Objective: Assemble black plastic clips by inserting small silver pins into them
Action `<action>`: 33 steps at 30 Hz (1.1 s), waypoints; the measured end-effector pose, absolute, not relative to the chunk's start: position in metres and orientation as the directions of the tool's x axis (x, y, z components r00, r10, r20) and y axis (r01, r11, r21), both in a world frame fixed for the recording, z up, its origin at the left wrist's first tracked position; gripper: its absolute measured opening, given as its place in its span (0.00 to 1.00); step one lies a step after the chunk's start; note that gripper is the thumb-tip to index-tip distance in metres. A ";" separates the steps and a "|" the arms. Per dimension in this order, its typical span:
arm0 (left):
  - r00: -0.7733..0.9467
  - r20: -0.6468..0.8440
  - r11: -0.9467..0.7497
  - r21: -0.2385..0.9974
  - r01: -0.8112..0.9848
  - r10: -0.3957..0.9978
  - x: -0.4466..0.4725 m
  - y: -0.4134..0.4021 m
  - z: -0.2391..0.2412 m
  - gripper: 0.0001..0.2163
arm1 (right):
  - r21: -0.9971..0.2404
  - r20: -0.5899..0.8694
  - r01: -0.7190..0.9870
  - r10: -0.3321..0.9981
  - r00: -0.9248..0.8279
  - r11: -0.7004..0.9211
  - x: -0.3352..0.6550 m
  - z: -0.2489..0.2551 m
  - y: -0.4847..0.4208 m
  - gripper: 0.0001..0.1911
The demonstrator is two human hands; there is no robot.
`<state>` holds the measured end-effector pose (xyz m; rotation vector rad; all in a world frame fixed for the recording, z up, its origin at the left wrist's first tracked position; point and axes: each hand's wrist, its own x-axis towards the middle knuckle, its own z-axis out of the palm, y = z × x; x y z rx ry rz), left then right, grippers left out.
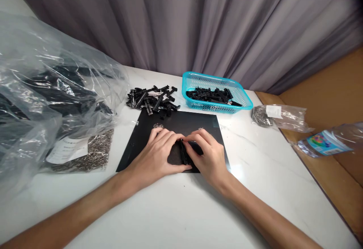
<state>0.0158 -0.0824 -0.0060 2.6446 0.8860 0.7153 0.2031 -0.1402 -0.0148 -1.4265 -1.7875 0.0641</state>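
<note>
My left hand (157,154) grips a slim black plastic part (184,153) lengthwise, its thumb at the near end and its index finger at the far end. My right hand (211,156) is closed in a pinch at the far end of that part; whatever lies between its fingertips is too small to make out. Both hands rest over a black mat (193,119). Just beyond my left hand sits a small heap of shiny metal pieces (159,126). Another little heap of metal pieces (200,129) is mostly hidden behind my right hand.
Loose black plastic parts (153,99) lie piled behind the mat. A blue basket (244,97) holds more. Left are a large clear bag (62,79) and a labelled bag of metal pieces (96,152). Right are another bag (262,116) and a plastic bottle (326,143).
</note>
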 end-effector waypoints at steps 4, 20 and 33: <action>0.691 0.367 -0.778 0.393 0.491 0.622 0.016 -0.083 -0.004 0.27 | -0.510 0.570 0.783 0.822 -0.003 0.356 0.203 -0.013 -0.140 0.09; 0.719 0.361 -0.799 0.370 0.475 0.594 0.021 -0.083 -0.001 0.20 | -0.330 0.549 0.916 0.836 -0.012 0.230 0.192 -0.002 -0.142 0.10; 0.716 0.364 -0.799 0.362 0.481 0.596 0.020 -0.083 -0.001 0.27 | -0.638 0.342 0.734 0.940 -0.003 0.234 0.210 0.005 -0.144 0.06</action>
